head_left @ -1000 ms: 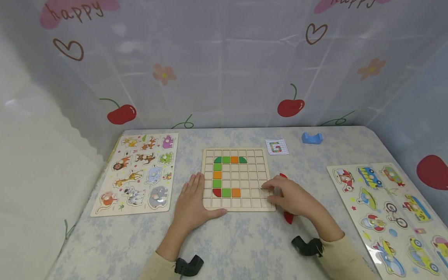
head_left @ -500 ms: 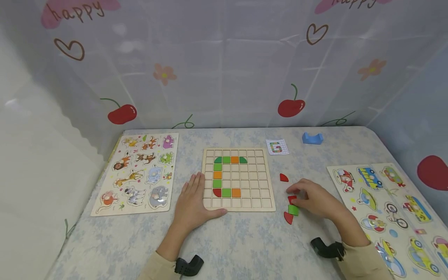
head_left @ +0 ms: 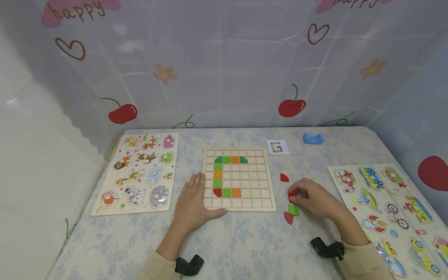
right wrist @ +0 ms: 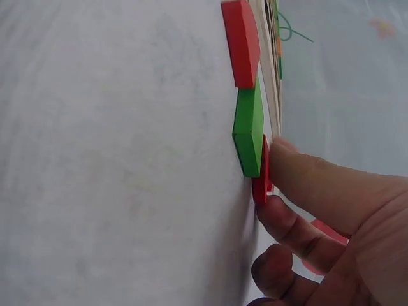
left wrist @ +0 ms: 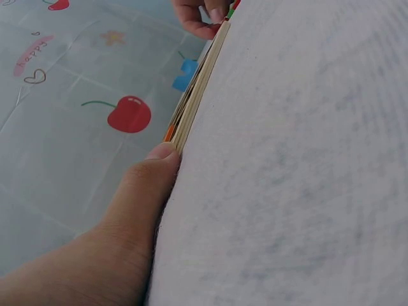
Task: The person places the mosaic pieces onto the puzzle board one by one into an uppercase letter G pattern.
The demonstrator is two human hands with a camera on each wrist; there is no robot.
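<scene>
A square wooden grid board (head_left: 257, 202) lies in the middle of the table, with green, orange and red tiles set in a C-like line. My left hand (head_left: 190, 204) rests flat against its left side and near corner, fingers straight; the left wrist view shows the thumb (left wrist: 143, 185) at the board's edge. Right of the board, my right hand (head_left: 313, 198) pinches a red tile (right wrist: 262, 182) between thumb and fingertips, low at the table. Close beside that tile are a green square tile (head_left: 294, 210) and a red quarter-round tile (head_left: 288, 218). Another red quarter-round tile (head_left: 284, 177) lies farther back.
A small pattern card (head_left: 277, 147) and a blue curved block (head_left: 313, 138) lie at the back. An animal puzzle board (head_left: 140, 186) is at the left, a vehicle puzzle board (head_left: 381, 202) at the right. A printed curtain (head_left: 220, 77) hangs behind the table.
My right hand has moved right from the board's right edge to the loose tiles, and its fingers have closed on a red one. The left hand stays put.
</scene>
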